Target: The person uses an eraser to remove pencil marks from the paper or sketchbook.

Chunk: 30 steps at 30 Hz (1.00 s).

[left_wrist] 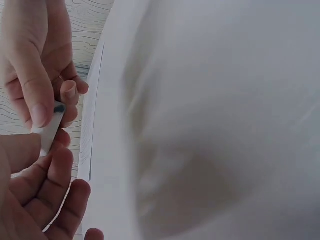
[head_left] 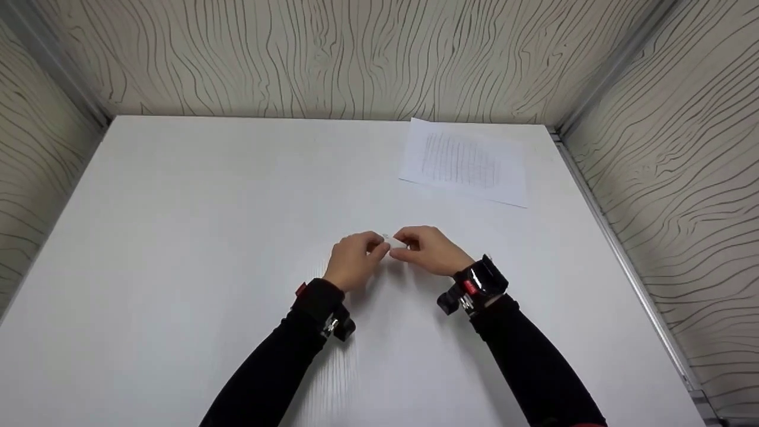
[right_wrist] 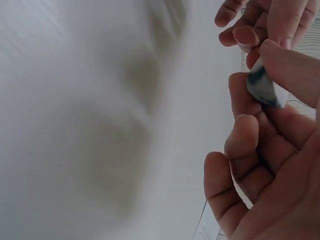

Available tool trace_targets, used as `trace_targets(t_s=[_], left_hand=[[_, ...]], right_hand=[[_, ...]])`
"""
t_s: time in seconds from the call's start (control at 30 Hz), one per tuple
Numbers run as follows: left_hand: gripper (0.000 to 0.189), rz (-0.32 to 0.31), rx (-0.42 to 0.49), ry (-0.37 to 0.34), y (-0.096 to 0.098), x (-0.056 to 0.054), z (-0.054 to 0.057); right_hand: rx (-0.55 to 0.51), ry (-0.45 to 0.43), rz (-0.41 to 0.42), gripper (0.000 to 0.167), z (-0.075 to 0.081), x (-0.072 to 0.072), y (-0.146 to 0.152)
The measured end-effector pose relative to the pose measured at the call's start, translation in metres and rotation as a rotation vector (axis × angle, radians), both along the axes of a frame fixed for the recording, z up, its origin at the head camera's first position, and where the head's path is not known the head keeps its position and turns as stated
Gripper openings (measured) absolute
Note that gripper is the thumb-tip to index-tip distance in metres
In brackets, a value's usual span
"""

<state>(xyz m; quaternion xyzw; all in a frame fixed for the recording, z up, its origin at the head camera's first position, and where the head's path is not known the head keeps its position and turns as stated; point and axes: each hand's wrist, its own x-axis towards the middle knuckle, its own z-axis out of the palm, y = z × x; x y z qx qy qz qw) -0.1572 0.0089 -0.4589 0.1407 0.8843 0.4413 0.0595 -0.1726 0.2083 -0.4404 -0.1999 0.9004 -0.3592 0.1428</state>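
Between both hands, raised a little over the white table, is a small white eraser (head_left: 395,243) with dark blue-green smudges on one end (right_wrist: 264,89). My left hand (head_left: 356,259) pinches one end of it between thumb and fingers. At the opposite, smudged end, my right hand (head_left: 436,250) pinches it with the thumb over bent fingers. In the left wrist view the white side of the eraser (left_wrist: 48,134) shows between the two thumbs. The fingertips hide parts of it.
A sheet of paper (head_left: 462,163) with rows of grey pencil-like lines lies beyond the hands at the back right. The white table (head_left: 195,237) is bordered by wood-patterned panels (head_left: 332,59) at the back and sides. Metal edging (head_left: 628,261) runs along the right.
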Motion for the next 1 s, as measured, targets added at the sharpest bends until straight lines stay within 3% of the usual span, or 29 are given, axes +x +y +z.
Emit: trace_targets(t_s=[0.1, 0.23, 0.47, 0.67, 1.0], left_hand=[[0.023, -0.012, -0.025, 0.032, 0.003, -0.001, -0.002], [0.022, -0.004, -0.086, 0.073, 0.005, -0.002, -0.004], [0.020, 0.016, -0.190, 0.168, -0.005, 0.001, -0.006], [0.020, 0.047, -0.217, 0.175, -0.020, -0.002, -0.010], [0.020, 0.075, -0.288, 0.260, -0.033, -0.010, -0.019]], right_hand=[[-0.002, 0.005, 0.003, 0.017, -0.003, -0.002, 0.005], [0.037, 0.029, -0.059, 0.017, -0.006, -0.005, 0.014], [0.166, 0.068, -0.291, 0.023, -0.020, -0.024, 0.053], [0.242, 0.110, -0.456, 0.028, -0.021, -0.042, 0.074], [0.290, 0.085, -0.533, 0.034, -0.025, -0.060, 0.093]])
